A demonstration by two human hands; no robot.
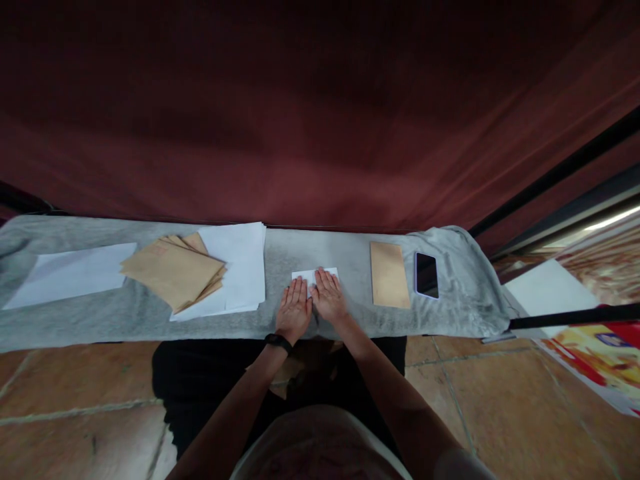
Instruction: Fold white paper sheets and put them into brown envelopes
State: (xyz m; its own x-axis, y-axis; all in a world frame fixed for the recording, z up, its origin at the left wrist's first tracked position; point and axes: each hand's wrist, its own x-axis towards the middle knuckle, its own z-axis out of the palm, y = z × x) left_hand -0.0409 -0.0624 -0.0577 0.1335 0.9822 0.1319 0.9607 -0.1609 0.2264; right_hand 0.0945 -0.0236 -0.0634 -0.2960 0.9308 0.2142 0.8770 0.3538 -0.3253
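Both of my hands lie flat on a small folded sheet of white paper (301,275) in the middle of the cloth-covered table. My left hand (294,308), with a dark band at the wrist, covers the sheet's left part, fingers stretched out. Over the right part rests my right hand (328,298), its fingers also extended. Only the far edge of the paper and a strip between the hands show. To the right lies a single brown envelope (390,275). Left of my hands is a stack of white paper (243,267), partly under a pile of brown envelopes (173,270).
A grey cloth (345,323) covers the narrow table. Another white sheet (75,272) lies at the far left, and a phone (427,275) at the right. Behind hangs a dark red curtain (310,133). A colourful printed box (607,353) stands beyond the right end.
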